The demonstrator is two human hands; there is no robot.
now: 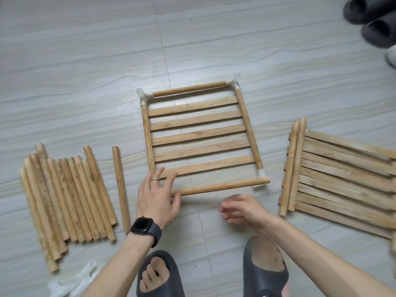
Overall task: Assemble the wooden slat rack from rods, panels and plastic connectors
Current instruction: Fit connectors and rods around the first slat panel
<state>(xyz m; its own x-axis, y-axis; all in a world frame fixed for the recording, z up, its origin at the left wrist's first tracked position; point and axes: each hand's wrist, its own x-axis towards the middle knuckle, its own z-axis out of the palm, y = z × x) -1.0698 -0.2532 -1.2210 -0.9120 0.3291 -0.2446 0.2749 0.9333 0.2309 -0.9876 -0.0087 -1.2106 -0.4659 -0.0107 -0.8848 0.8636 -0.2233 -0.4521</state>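
Slat rack [199, 136]: laid flat on the floor [85, 61], centre, directly ahead of the person's feet. Five slats are carried between two side rods, and the far rod is joined by a plastic connector at each end. The near-left corner is hidden, so its joint cannot be confirmed. Risk: if one corner is pushed hard, the frame may be skewed and the far joints pulled loose.

Stack of slat panels [342, 179]: placed near the rack on its right, loosely fanned. Risk: it may be knocked by a forearm.

Pile of rods [68, 200]: placed to the left, with a single rod [121, 189] lying between it and the rack. Risk: round stock may be set rolling.

Near rod [220, 186]: laid across the rack's near edge. Its right end runs past the near-right connector [260, 175], and seating cannot be judged. Risk: it may be forced in askew, splitting the plastic.

Left hand [157, 200]: spread flat over the near-left corner, fingers resting on the nearest slat, thumb against the rod's end; nothing is gripped.

Right hand [242, 209]: held just short of the near rod, blurred, fingers loosely curled; nothing is seen in it.

Spare connectors [72, 281]: left at the lower left, close to a foot. Risk: they may be trodden on.
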